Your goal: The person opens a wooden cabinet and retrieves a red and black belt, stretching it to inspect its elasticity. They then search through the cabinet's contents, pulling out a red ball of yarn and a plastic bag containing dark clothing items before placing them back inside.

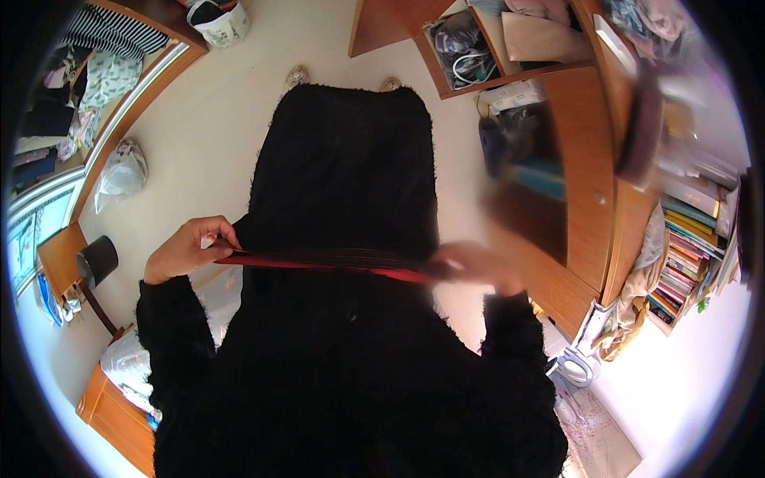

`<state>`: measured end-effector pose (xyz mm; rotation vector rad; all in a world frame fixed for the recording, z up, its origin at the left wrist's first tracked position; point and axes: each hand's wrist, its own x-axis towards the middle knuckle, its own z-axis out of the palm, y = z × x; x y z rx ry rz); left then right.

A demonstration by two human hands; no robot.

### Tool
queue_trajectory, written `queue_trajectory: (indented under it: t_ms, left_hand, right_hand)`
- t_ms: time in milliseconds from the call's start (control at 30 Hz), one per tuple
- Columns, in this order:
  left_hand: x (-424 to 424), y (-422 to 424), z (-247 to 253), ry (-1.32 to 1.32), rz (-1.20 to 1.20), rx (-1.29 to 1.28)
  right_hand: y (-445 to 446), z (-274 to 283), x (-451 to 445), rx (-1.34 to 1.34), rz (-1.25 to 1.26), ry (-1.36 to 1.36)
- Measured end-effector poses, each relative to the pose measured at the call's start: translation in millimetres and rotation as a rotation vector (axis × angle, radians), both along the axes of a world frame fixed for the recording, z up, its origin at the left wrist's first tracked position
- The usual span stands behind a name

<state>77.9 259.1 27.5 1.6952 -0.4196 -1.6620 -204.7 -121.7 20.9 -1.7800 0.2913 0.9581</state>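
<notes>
A dark fabric band with a red edge (334,263) stretches across the front of my body at waist height. Thin lines run along its dark upper part. My left hand (194,246) pinches one end between thumb and fingers. At the other end my right hand (475,266), blurred, closes around the band. Fuzzy black clothing (343,173) spreads below the band and also covers my arms and chest. Whether the band belongs to this clothing I cannot tell. Two patterned shoe tips (297,76) show past its lower edge.
On the right stand a wooden cabinet (583,179) and a shelf of books (684,263). An open drawer (463,48) holds bagged things. To the left are a clothes-filled wardrobe (128,122), a white plastic bag (122,173) and a black lamp shade (97,261). A fabric basket (220,24) stands on the floor.
</notes>
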Motion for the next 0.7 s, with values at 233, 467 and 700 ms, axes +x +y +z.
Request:
queue_trajectory:
  t_ms: [233,467,700]
  left_hand:
    - [4.5,-17.5,6.9,0.005,-0.077,0.027]
    - [43.2,-65.1,35.8,-0.796,0.424,-0.568]
    - [39.6,-54.6,61.4,-0.771,0.153,-0.345]
  right_hand:
    - [-1.5,1.7,-0.3,-0.064,0.014,-0.095]
    - [-35.0,37.4,54.7,-0.465,-0.577,-0.838]
    - [-41.5,24.2,37.3,-0.249,-0.406,-0.646]
